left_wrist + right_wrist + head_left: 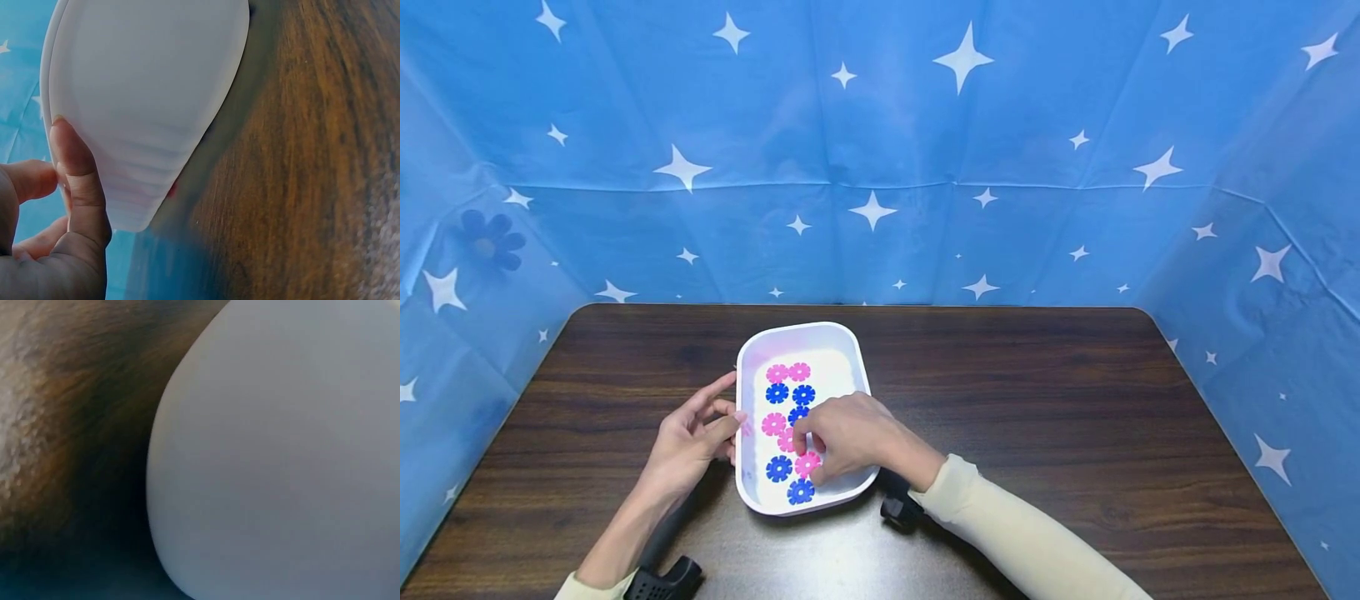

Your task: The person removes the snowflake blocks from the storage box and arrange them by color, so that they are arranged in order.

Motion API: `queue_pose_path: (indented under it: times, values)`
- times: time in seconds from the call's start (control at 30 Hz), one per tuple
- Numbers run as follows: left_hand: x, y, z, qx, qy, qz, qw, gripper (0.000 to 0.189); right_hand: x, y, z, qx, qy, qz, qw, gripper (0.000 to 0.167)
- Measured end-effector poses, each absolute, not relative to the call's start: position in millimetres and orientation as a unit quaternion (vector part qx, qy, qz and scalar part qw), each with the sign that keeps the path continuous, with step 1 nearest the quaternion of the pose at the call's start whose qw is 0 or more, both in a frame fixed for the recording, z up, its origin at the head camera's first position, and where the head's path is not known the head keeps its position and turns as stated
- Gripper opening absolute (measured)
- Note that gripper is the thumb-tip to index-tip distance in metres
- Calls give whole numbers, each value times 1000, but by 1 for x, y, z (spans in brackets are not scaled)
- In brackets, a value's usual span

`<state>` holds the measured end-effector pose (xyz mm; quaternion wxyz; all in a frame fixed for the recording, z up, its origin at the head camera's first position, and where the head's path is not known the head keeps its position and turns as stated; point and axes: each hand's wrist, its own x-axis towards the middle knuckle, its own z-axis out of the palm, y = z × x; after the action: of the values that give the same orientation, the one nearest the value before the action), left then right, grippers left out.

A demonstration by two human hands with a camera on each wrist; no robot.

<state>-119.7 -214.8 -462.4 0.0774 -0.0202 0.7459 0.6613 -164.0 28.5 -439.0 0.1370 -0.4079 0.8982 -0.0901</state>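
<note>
A white tray [850, 343] holds several pink and blue notched flower-shaped discs lying flat. My left hand [688, 437] grips its left rim, thumb over the edge and fingers along the outside. The left wrist view shows that hand [78, 194] pinching the rim of the tray [156, 81]. Inside the tray, my right hand [850, 433] reaches down with bent fingers. Its thumb and index finger come down beside a pink disc [807, 464]; whether they pinch it cannot be told. A blue disc [801, 491] lies just below. Only the tray's outer wall [269, 450] fills the right wrist view.
The tray stands left of centre on a dark wood table [1037, 400]. Blue star-patterned cloth [910, 142] hangs behind and at both sides. More discs lie toward the tray's far end, including a pink one [800, 372] and a blue one [777, 393].
</note>
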Motion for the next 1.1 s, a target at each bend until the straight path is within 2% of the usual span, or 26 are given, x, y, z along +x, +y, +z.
queue_pose_path:
  times: [0.27,0.53,0.67,0.93,1.1]
  values:
    - [-120,-217,-462,-15,740,669,70,63,-162,26,-439,-426,897,-63,101,30]
    - [-119,-217,-462,-23,745,663,72,64,-164,28,-441,-436,892,-89,84,22]
    - [-119,-217,-463,-21,741,668,73,63,-166,31,-440,-443,882,-123,102,26]
    - [-119,-215,-465,-21,747,660,74,63,-171,33,-436,-446,873,-101,170,46]
    - [-120,-216,-464,-20,749,658,73,63,-171,31,-436,-437,877,-97,171,47]
